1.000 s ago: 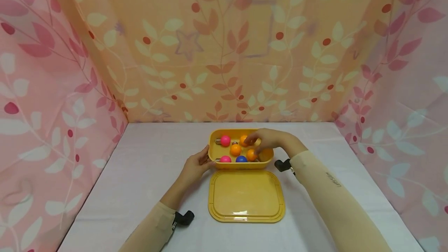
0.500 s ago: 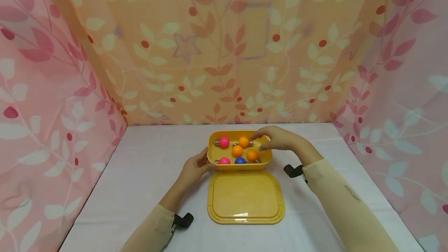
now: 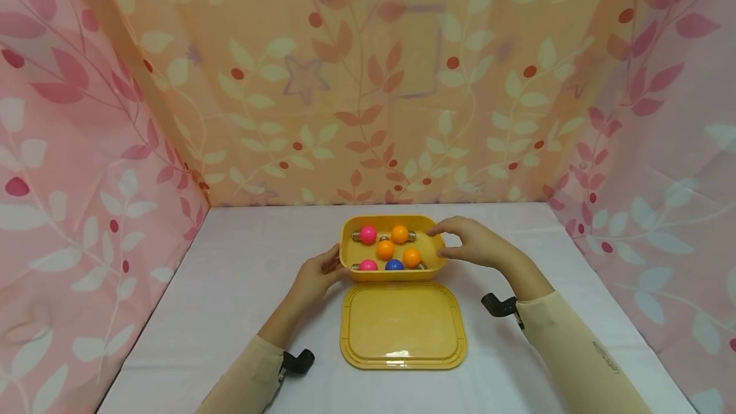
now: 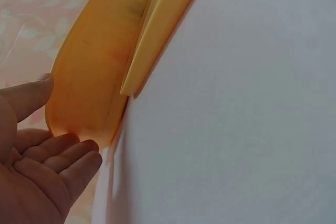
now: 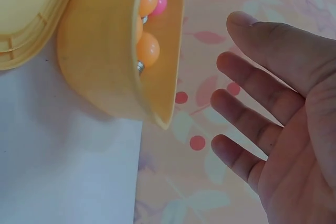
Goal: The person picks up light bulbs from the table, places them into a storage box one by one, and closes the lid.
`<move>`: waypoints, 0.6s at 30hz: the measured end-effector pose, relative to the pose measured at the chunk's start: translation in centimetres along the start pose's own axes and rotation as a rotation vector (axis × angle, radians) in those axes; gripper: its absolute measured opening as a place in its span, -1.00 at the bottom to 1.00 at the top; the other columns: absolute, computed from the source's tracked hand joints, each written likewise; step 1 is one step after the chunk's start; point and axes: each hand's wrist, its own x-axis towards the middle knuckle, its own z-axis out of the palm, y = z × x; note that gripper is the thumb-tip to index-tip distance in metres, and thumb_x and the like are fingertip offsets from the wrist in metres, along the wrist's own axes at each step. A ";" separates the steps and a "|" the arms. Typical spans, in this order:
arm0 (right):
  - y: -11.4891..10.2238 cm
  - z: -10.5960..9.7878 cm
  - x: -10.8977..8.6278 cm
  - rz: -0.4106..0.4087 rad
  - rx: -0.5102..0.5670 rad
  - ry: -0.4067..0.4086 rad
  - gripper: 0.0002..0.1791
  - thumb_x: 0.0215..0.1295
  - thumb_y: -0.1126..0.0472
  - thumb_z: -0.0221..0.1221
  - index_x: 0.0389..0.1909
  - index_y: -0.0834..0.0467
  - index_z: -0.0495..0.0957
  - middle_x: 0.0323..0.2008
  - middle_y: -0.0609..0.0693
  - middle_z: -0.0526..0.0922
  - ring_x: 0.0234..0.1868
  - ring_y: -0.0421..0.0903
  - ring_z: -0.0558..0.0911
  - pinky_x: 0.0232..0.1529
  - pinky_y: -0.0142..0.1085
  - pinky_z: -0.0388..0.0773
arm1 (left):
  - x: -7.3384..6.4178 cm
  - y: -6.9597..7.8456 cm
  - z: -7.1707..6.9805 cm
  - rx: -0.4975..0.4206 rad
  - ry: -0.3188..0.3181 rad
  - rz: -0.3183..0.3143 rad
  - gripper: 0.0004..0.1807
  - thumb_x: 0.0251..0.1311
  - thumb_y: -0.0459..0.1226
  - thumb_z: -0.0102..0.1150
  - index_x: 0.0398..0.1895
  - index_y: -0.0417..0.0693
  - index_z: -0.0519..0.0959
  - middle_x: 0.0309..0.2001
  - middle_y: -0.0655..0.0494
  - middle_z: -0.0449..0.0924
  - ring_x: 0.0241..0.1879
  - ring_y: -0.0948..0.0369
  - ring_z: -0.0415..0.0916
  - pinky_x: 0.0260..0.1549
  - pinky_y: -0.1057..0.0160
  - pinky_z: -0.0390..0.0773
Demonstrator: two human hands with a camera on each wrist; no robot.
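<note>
A yellow plastic box (image 3: 391, 275) on the table holds small toy light bulbs with metallic screw bases. Two pink bulbs (image 3: 368, 234) lie at its left, a blue bulb (image 3: 394, 265) near the front wall, and three orange bulbs (image 3: 399, 234) towards the middle. My left hand (image 3: 313, 281) touches the box's left end, thumb and loosely bent fingers resting against the wall in the left wrist view. At the right end, my right hand (image 3: 480, 243) hovers by the rim, fingers spread and holding nothing; the right wrist view shows it apart from the box.
Just in front of the box, a yellow lid (image 3: 404, 326) lies flat on the white-covered table (image 3: 253, 241). Patterned cloth walls (image 3: 368, 114) enclose the back and both sides.
My right hand has drawn back from over the orange bulbs to the box's right rim, with nothing in it. Two orange bulbs have shifted slightly. My left hand stays at the left end.
</note>
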 end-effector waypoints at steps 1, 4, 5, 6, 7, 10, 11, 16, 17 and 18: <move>0.1 0.1 -0.3 -0.006 0.000 0.016 -0.52 0.29 0.04 0.42 0.22 -0.02 0.63 0.24 -0.04 0.62 0.35 0.09 0.50 0.44 0.19 0.37 | 0.0 0.0 -0.1 -0.002 0.001 0.003 -0.20 0.31 -0.17 0.38 0.57 0.03 0.27 0.47 0.04 0.40 0.36 0.11 0.49 0.21 0.21 0.59; 0.6 0.3 -1.2 -0.040 -0.013 0.064 -0.51 0.29 0.10 0.42 0.22 0.06 0.63 0.21 -0.06 0.65 0.31 0.08 0.52 0.41 0.19 0.39 | 0.0 0.0 -0.4 -0.009 -0.003 0.013 -0.24 0.32 -0.18 0.37 0.55 -0.01 0.32 0.42 -0.02 0.47 0.33 0.08 0.52 0.20 0.19 0.61; 0.8 0.4 -1.5 -0.050 -0.012 0.082 -0.52 0.28 0.13 0.43 0.22 0.07 0.63 0.19 -0.06 0.66 0.30 0.07 0.54 0.40 0.18 0.41 | 0.0 0.1 -0.5 -0.013 -0.007 0.017 -0.25 0.31 -0.19 0.38 0.54 -0.03 0.33 0.41 -0.05 0.48 0.32 0.06 0.53 0.19 0.18 0.62; 0.9 0.6 -1.8 -0.060 -0.012 0.097 -0.51 0.27 0.14 0.44 0.21 0.09 0.63 0.18 -0.06 0.66 0.28 0.06 0.55 0.38 0.17 0.43 | 0.0 0.1 -0.6 -0.023 -0.011 0.022 -0.25 0.31 -0.20 0.38 0.53 -0.06 0.34 0.40 -0.08 0.48 0.31 0.03 0.54 0.17 0.19 0.63; 1.0 0.7 -2.1 -0.066 -0.009 0.111 -0.51 0.26 0.15 0.44 0.21 0.10 0.63 0.17 -0.07 0.67 0.26 0.05 0.56 0.37 0.16 0.45 | -0.1 0.2 -0.6 -0.030 -0.015 0.019 -0.26 0.30 -0.20 0.39 0.52 -0.08 0.35 0.39 -0.10 0.49 0.29 0.02 0.55 0.15 0.21 0.65; 1.4 1.1 -2.9 -0.068 -0.005 0.143 -0.50 0.24 0.15 0.46 0.20 0.10 0.64 0.14 -0.07 0.68 0.23 0.05 0.58 0.33 0.16 0.50 | -0.2 0.4 -0.9 -0.037 -0.017 0.015 -0.26 0.29 -0.20 0.40 0.51 -0.12 0.37 0.35 -0.15 0.52 0.25 0.02 0.59 0.11 0.21 0.67; 1.5 1.3 -3.1 -0.062 -0.006 0.151 -0.50 0.23 0.15 0.46 0.20 0.10 0.64 0.14 -0.09 0.68 0.23 0.04 0.58 0.32 0.16 0.50 | -0.3 0.5 -0.9 -0.035 -0.018 0.009 -0.26 0.28 -0.18 0.40 0.50 -0.12 0.37 0.33 -0.15 0.54 0.23 0.03 0.61 0.10 0.22 0.68; 2.2 2.0 -4.2 -0.045 -0.010 0.177 -0.49 0.22 0.15 0.47 0.19 0.09 0.64 0.14 -0.09 0.68 0.22 0.03 0.58 0.31 0.16 0.51 | -0.6 0.6 -1.1 -0.022 -0.031 -0.013 -0.27 0.28 -0.14 0.41 0.48 -0.09 0.40 0.29 -0.11 0.59 0.21 0.08 0.62 0.09 0.23 0.69; 2.2 2.2 -4.4 -0.045 -0.008 0.181 -0.49 0.21 0.15 0.48 0.19 0.09 0.65 0.13 -0.10 0.68 0.22 0.03 0.58 0.31 0.16 0.51 | -0.7 0.7 -1.1 -0.015 -0.033 -0.012 -0.28 0.28 -0.14 0.41 0.48 -0.09 0.41 0.29 -0.11 0.59 0.22 0.08 0.62 0.09 0.23 0.69; 2.3 2.4 -4.5 -0.053 -0.010 0.187 -0.50 0.21 0.15 0.47 0.19 0.09 0.65 0.13 -0.09 0.68 0.22 0.04 0.59 0.30 0.17 0.52 | -0.8 0.8 -1.2 -0.009 -0.035 -0.010 -0.29 0.28 -0.14 0.41 0.47 -0.09 0.42 0.30 -0.10 0.58 0.23 0.07 0.61 0.09 0.21 0.69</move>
